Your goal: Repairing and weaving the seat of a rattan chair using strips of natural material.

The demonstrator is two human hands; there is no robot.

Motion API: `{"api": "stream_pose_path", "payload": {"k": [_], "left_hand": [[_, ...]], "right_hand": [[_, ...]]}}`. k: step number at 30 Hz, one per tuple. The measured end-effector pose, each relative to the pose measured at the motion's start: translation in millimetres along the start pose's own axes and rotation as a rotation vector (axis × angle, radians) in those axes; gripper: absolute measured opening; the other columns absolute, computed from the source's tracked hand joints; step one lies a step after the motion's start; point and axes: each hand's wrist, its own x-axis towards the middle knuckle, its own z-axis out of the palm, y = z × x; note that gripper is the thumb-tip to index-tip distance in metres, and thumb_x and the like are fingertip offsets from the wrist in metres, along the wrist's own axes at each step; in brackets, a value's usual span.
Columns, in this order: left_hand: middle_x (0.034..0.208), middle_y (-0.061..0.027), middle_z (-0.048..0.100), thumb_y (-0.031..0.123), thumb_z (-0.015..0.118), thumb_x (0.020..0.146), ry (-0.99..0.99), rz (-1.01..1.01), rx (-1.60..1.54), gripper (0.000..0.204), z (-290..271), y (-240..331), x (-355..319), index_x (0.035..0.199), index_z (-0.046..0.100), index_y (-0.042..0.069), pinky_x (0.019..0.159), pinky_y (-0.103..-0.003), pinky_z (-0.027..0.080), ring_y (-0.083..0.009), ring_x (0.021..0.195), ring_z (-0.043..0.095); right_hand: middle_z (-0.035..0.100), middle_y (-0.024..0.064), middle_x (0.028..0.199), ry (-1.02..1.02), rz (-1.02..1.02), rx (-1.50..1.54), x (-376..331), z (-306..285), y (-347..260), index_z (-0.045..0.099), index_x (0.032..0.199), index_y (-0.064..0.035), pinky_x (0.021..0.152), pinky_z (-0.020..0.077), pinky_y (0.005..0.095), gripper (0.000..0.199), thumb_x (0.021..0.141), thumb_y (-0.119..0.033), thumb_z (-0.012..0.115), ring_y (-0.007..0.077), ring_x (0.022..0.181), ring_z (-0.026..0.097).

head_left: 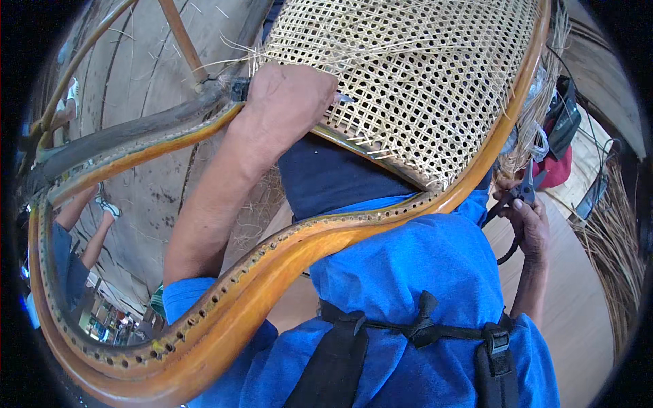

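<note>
My left hand (289,102) is a closed fist at the near left corner of the woven cane panel (422,68). From its right side pokes the short pointed grey tip of a tool (345,98); the fist hides the rest. Loose cane strands (252,58) stick out beyond the knuckles. Off to the right, my right hand (532,221) grips a pair of dark-handled cutters (520,190), its jaws pointing up and away from the panel. The panel sits in a curved varnished wooden chair frame (272,272), which has a row of small holes along its edge.
The frame's bare loop sweeps across my body and round to the left. Bundles of cane strips (612,238) lie at the far right, near a red cap-like item (559,166) and a black bag (566,119). Another person's legs (95,231) show at the left edge.
</note>
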Motion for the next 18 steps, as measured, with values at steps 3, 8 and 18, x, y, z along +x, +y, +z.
{"api": "stream_pose_path", "payload": {"k": [3, 8, 18], "left_hand": [[0.067, -0.0121, 0.062, 0.032, 0.056, 0.085, -0.008, 0.013, 0.034, 0.024, 1.8, -4.8, 3.2, 0.078, 0.065, 0.010, 0.058, -0.043, 0.049, -0.0306, 0.067, 0.063], [0.067, -0.0126, 0.061, 0.033, 0.058, 0.084, -0.143, 0.058, 0.044, 0.026, -6.0, 1.0, 13.7, 0.074, 0.064, 0.010, 0.058, -0.042, 0.048, -0.0311, 0.067, 0.063], [0.071, -0.0127, 0.062, 0.030, 0.058, 0.084, -0.044, 0.113, 0.111, 0.024, -5.7, -7.5, 21.3, 0.077, 0.063, 0.008, 0.061, -0.044, 0.049, -0.0323, 0.071, 0.063]], "right_hand": [[0.063, 0.0088, 0.102, -0.067, 0.031, 0.031, 11.7, 2.3, 1.0, 0.052, 0.118, -0.0007, 0.079, 0.0483, 0.0337, 0.041, 0.084, -0.023, 0.061, 0.0218, 0.094, 0.062], [0.062, 0.0078, 0.103, -0.081, 0.081, 0.030, 24.8, -0.3, 6.4, 0.050, 0.119, -0.0021, 0.081, 0.0487, 0.0355, 0.040, 0.086, -0.022, 0.060, 0.0219, 0.093, 0.062], [0.060, 0.0034, 0.095, -0.072, 0.130, -0.038, 32.9, 14.5, -1.4, 0.052, 0.115, -0.0042, 0.082, 0.0450, 0.0293, 0.043, 0.081, -0.029, 0.063, 0.0150, 0.088, 0.057]]}}
